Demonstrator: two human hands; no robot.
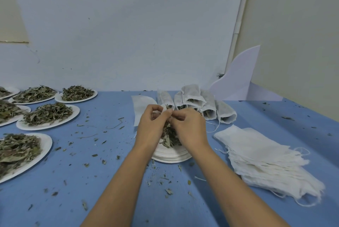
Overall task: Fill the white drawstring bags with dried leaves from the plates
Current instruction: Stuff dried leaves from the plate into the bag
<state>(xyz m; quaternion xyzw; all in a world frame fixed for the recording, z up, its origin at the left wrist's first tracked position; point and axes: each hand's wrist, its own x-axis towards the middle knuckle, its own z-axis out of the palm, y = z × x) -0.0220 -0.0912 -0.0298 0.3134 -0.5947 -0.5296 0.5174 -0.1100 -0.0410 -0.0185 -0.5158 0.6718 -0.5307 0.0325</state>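
Observation:
My left hand (pixel 151 127) and my right hand (pixel 190 128) meet above a stack of white plates (pixel 172 158) that carries a small heap of dried leaves (pixel 168 137). Both hands have curled fingers pinching the rim of a white drawstring bag (pixel 164 109); most of the bag is hidden behind them. Several filled bags (pixel 192 96) lie in a row just behind the hands, mouths toward me with leaves showing. A pile of empty bags (pixel 266 160) lies to the right.
Several plates heaped with dried leaves (pixel 47 114) stand on the blue table at the left, the nearest (pixel 20 151) at the left edge. A flat empty bag (pixel 142 107) lies behind my left hand. Leaf crumbs litter the cloth. A pale board (pixel 238 81) leans at the back right corner.

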